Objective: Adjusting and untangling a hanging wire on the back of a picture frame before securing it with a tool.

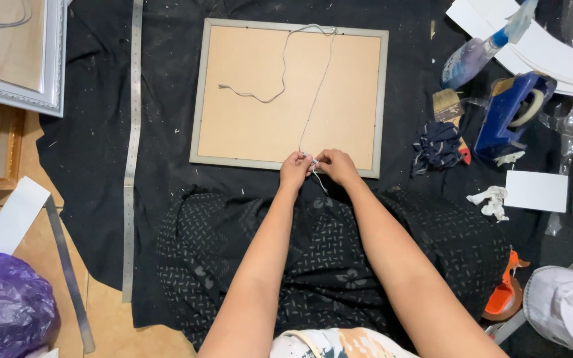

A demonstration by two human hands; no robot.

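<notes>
A picture frame (pixel 201 93) lies face down on black cloth, its tan backing board (pixel 253 126) up. A thin grey cord (pixel 316 93) runs from the frame's top edge down to its near edge, with a loose loop across the board. My left hand (pixel 294 169) and my right hand (pixel 335 166) meet at the frame's near edge, both pinching the cord's lower end between fingertips. A short tail of cord hangs below them.
A long metal ruler (pixel 130 152) lies left of the frame. At the right are a spray bottle (pixel 475 56), a blue tape dispenser (pixel 510 113), a brush (pixel 447 106), white cards (pixel 536 191) and crumpled paper (pixel 492 201). A silver frame (pixel 51 63) and purple bag (pixel 4 305) sit left.
</notes>
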